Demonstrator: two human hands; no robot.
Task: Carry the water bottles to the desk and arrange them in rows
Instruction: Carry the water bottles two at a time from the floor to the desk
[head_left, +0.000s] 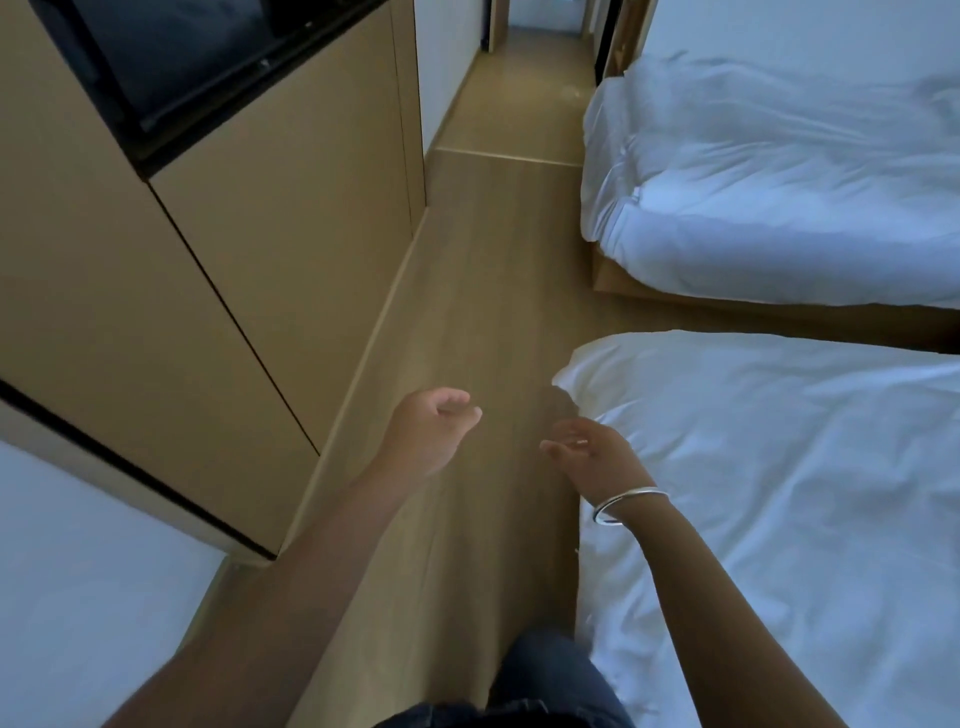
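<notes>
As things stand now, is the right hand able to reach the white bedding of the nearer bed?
Probably yes. The right hand, empty and loosely open, hovers right at the corner of the nearer bed's white bedding, and nothing lies between them.

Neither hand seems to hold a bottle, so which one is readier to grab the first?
Probably either: left hand and right hand both hang empty over the floor, with no bottle in view.
</notes>
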